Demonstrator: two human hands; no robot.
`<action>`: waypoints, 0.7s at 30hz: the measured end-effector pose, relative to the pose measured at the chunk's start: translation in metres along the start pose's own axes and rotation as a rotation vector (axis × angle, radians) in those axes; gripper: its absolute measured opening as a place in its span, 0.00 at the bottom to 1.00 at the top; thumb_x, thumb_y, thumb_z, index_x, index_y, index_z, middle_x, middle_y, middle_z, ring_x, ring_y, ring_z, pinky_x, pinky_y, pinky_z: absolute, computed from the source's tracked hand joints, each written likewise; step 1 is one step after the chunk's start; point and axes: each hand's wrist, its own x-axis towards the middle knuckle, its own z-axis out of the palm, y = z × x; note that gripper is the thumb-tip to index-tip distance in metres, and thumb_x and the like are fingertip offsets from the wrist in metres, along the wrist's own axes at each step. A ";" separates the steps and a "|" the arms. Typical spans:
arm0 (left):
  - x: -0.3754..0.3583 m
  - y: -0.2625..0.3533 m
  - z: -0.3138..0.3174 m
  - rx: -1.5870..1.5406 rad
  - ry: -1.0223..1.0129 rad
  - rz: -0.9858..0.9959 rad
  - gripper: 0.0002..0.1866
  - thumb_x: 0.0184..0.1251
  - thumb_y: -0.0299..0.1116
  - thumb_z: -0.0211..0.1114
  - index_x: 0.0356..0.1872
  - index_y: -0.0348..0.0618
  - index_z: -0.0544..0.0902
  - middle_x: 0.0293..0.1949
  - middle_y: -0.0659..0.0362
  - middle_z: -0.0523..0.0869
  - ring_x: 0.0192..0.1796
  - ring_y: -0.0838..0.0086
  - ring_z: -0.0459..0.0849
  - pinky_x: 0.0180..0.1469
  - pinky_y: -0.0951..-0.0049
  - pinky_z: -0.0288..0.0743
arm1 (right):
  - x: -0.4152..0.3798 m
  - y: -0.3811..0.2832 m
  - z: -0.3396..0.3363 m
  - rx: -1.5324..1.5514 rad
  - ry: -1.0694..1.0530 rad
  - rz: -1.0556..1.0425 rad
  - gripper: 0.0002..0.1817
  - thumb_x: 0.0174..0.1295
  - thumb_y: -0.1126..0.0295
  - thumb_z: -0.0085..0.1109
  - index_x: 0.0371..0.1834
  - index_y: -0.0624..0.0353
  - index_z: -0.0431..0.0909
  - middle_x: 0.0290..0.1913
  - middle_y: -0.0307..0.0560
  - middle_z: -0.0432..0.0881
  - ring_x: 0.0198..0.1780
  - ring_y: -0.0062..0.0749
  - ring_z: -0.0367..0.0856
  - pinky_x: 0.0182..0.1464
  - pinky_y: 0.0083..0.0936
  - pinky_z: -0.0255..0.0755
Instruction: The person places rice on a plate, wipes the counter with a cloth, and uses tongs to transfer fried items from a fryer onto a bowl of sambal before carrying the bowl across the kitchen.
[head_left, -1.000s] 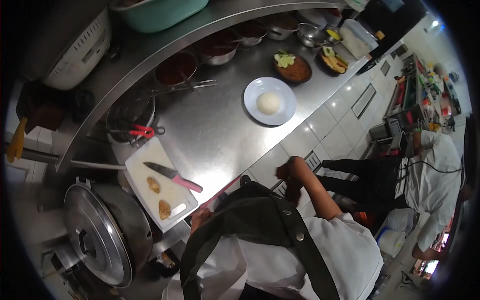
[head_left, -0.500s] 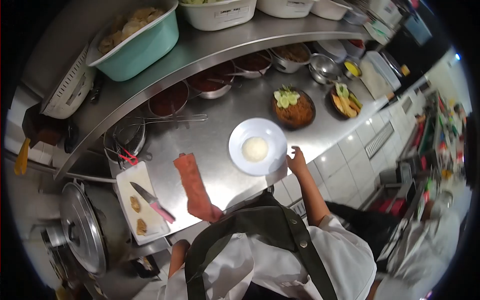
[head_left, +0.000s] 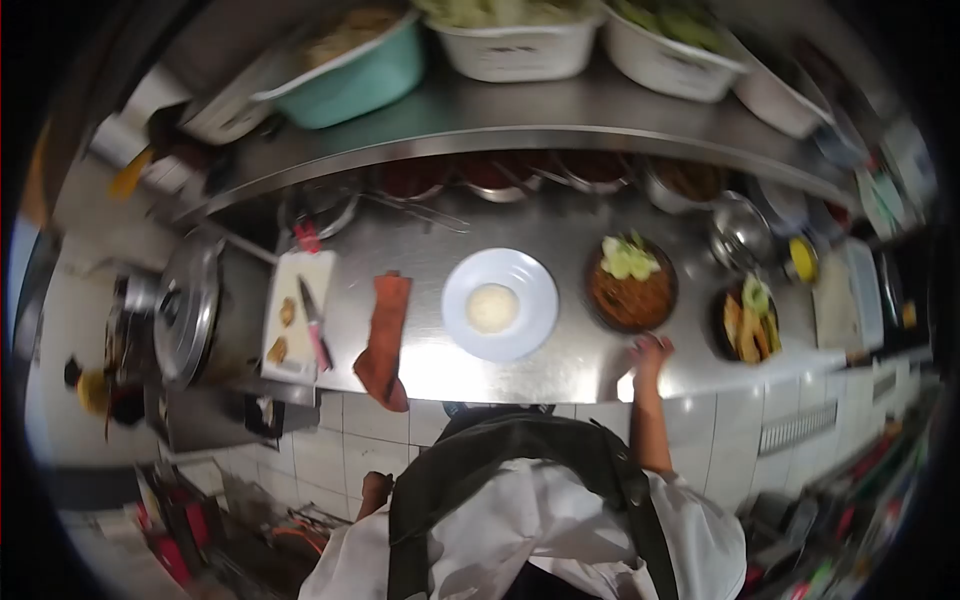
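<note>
Sitting at nine o'clock on the steel counter (head_left: 560,375), a lidded pot (head_left: 185,305) is flanking a white cutting board (head_left: 297,315) carrying a knife (head_left: 314,322). An orange cloth (head_left: 385,335) is draping over the counter edge just beside a white plate (head_left: 500,305) of rice. The left hand (head_left: 376,487) is hanging low at seven o'clock, its grip unreadable. The right hand (head_left: 650,352) is resting open and empty on the counter edge, with the dark bowl (head_left: 630,288) lying just beyond it at twelve o'clock.

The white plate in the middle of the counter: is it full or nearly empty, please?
Nearly empty. The white plate holds only one small mound of rice at its centre, with bare rim all around it.
</note>
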 end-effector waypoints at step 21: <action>0.008 0.003 -0.014 -0.262 0.464 0.120 0.29 0.58 0.44 0.50 0.56 0.35 0.61 0.51 0.41 0.68 0.54 0.51 0.68 0.56 0.62 0.61 | 0.052 -0.014 0.025 0.230 -0.667 -0.201 0.43 0.50 0.35 0.37 0.62 0.54 0.50 0.62 0.52 0.54 0.60 0.51 0.57 0.56 0.48 0.60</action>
